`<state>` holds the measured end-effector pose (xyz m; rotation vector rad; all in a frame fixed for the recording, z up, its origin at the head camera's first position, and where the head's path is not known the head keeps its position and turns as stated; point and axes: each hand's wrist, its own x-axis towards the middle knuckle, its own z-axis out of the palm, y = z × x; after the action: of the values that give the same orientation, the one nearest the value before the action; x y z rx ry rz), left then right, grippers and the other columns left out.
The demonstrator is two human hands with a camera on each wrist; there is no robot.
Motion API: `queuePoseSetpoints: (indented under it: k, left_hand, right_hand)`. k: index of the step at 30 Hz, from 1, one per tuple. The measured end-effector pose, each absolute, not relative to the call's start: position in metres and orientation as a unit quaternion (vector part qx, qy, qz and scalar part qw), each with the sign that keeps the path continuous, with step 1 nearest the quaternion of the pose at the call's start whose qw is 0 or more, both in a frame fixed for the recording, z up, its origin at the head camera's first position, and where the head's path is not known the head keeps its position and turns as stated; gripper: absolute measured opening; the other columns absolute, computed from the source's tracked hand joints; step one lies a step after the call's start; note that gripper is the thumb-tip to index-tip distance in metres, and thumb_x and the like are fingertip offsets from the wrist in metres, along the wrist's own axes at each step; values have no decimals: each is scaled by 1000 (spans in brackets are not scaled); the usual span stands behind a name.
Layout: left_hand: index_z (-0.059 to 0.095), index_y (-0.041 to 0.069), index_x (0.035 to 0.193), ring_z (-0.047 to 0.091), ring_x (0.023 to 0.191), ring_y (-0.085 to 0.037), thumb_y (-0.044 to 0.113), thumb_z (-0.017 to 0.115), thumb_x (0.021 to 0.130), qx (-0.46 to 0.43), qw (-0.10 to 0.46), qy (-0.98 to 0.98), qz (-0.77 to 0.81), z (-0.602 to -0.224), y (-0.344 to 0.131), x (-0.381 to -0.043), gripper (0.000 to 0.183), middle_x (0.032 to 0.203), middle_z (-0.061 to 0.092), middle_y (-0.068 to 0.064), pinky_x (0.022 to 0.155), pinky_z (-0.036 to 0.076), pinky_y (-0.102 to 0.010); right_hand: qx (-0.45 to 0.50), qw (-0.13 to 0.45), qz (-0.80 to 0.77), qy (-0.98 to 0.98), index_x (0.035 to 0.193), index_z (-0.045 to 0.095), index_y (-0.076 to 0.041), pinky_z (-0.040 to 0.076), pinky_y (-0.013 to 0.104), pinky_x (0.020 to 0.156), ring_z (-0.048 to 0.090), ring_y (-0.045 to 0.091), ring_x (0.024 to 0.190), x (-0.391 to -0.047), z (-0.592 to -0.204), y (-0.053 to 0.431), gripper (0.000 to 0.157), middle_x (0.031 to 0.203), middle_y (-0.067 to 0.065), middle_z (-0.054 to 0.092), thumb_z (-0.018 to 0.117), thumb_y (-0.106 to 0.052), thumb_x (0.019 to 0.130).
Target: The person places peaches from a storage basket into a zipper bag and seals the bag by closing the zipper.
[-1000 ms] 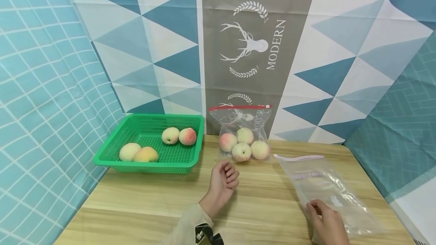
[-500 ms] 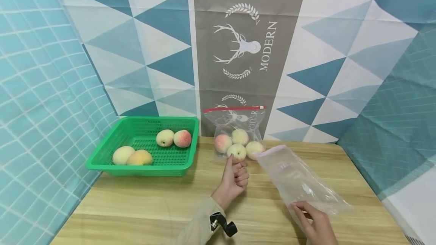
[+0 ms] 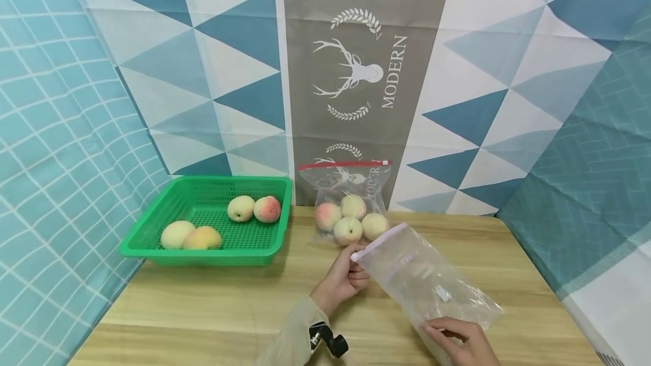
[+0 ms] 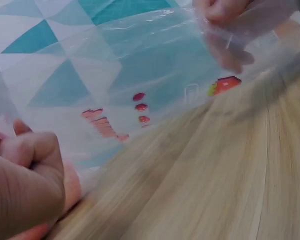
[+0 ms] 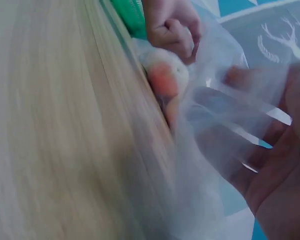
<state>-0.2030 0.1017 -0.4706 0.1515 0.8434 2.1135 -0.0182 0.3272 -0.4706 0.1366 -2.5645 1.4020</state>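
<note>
A flat, clear zip bag (image 3: 432,284) with a pale pink zip strip slants between both hands, over the table. At its upper left corner, my left hand (image 3: 342,281) pinches the end of the zip strip, fingers curled. My right hand (image 3: 461,342) pinches the bag's lower side edge between thumb and fingers. The right wrist view has that right hand's fingers (image 5: 255,145) partly behind the see-through film. Red printed marks show on the bag (image 4: 155,65) in the left wrist view. Just beyond the left hand stands a red-zip bag (image 3: 330,185) with several peaches (image 3: 348,231) inside.
A green plastic basket (image 3: 203,254) with several peaches (image 3: 202,238) in it stands at the back left of the wooden table (image 3: 213,309). A patterned cloth (image 3: 239,72) hangs along the back, and blue-checked cloth (image 3: 56,157) on the left.
My right hand has drawn the clear bag leftward and its zip end has swung toward the left hand. My left hand has moved slightly right and taken hold of the zip corner.
</note>
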Motion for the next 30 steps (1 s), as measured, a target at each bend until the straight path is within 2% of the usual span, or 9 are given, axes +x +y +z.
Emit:
queuePoseSetpoints:
  k: [5, 7, 9, 13, 16, 19, 23, 26, 30]
  left_hand:
    - [43, 20, 66, 26, 38, 4, 20, 47, 98, 63, 376, 332, 863, -468, 91, -193, 33, 49, 27, 15, 42, 14, -12]
    - [47, 20, 66, 27, 38, 4, 21, 48, 99, 47, 361, 329, 871, -467, 87, -185, 33, 49, 28, 15, 42, 13, -13]
    - [50, 20, 66, 27, 38, 4, 22, 49, 99, 28, 341, 329, 880, -466, 83, -175, 33, 48, 30, 15, 42, 13, -14]
    - [53, 20, 69, 29, 40, 3, 21, 56, 95, -11, 308, 325, 894, -462, 79, -158, 26, 51, 39, 15, 42, 17, -13]
    - [53, 18, 84, 44, 50, 3, 18, 61, 91, -19, 290, 330, 898, -458, 77, -149, 10, 64, 53, 13, 48, 33, -12]
    - [52, 17, 93, 57, 63, 0, 15, 60, 90, 6, 280, 349, 894, -454, 74, -142, 9, 75, 61, 10, 58, 45, -15]
    - [59, 16, 86, 61, 67, -1, 13, 56, 92, 67, 280, 373, 882, -451, 68, -135, 7, 77, 65, 9, 61, 48, -16]
    - [64, 17, 85, 63, 71, -2, 14, 57, 93, 95, 281, 387, 873, -450, 63, -129, 11, 80, 67, 9, 64, 50, -17]
    - [64, 17, 83, 62, 72, -1, 18, 61, 94, 86, 289, 401, 865, -452, 51, -120, 11, 82, 68, 9, 64, 51, -18]
  right_hand:
    - [89, -30, 589, -803, 112, 67, 11, 59, 33, 73, 71, 17, 84, -27, -471, 332, 36, 94, 8, 75, 39, -12, 108]
    - [121, -59, 625, -769, 114, 60, 18, 59, 37, 73, 72, 23, 84, -31, -473, 332, 40, 94, 15, 73, 29, -7, 110]
    - [120, -71, 638, -757, 113, 58, 19, 59, 37, 73, 71, 23, 83, -33, -475, 326, 42, 92, 15, 73, 26, -9, 110]
    - [59, -45, 620, -781, 106, 58, 12, 59, 36, 70, 70, 22, 76, -36, -468, 304, 38, 84, 11, 71, 35, -17, 110]
    - [37, 1, 581, -813, 105, 59, 4, 59, 35, 65, 69, 21, 71, -43, -452, 286, 28, 80, 7, 69, 43, -19, 108]
    - [73, 45, 534, -841, 124, 58, -6, 58, 33, 60, 67, 18, 68, -56, -430, 271, 23, 80, 4, 68, 51, -18, 105]
    - [155, 62, 438, -883, 148, 45, -22, 55, 28, 60, 63, 9, 68, -78, -403, 255, 46, 82, -6, 66, 56, -21, 103]
    - [200, 70, 376, -902, 139, 54, -24, 52, 24, 61, 60, 1, 70, -92, -391, 245, 35, 82, -14, 63, 54, -24, 104]
    - [218, 103, 360, -901, 108, 62, -23, 51, 23, 59, 55, -3, 64, -99, -389, 231, 8, 74, -19, 57, 55, -22, 104]
